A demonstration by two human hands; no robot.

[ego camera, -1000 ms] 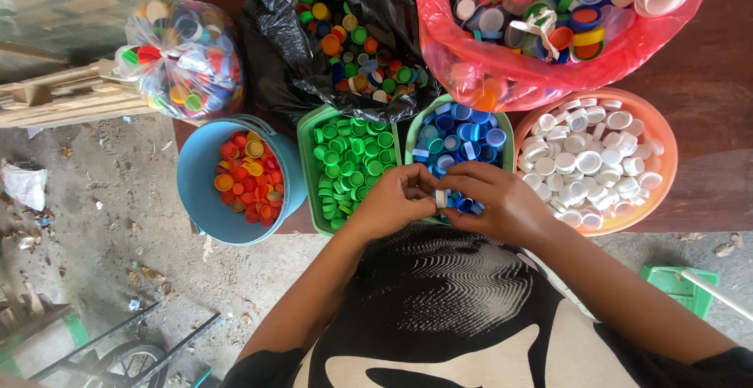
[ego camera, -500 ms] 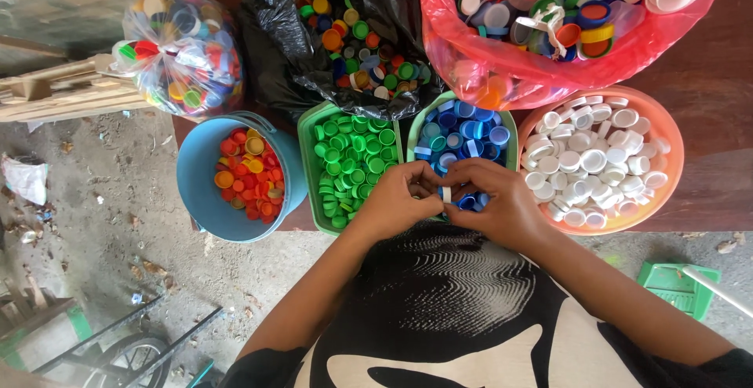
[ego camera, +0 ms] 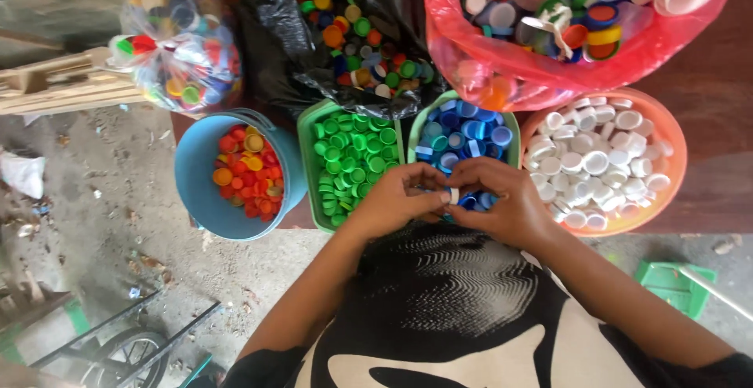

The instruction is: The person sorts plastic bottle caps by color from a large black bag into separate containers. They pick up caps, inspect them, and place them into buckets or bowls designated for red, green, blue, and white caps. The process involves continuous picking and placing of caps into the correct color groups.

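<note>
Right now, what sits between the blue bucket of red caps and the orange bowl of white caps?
In the head view, two green tubs: one of green caps, one of blue caps. Both hands meet over the latter.

Both forearms reach forward from the body and angle inward, so the hands meet in the middle, close in front of the chest. The left hand (ego camera: 394, 200) sits palm down, fingers curled inward, thumb and fingertips pinched toward the right. The right hand (ego camera: 502, 204) mirrors it, knuckles up, fingers (ego camera: 471, 174) bent and closing toward the left hand. The fingertips of both hands touch at one spot. Both wrists are slightly bent, elbows out to the sides.
</note>
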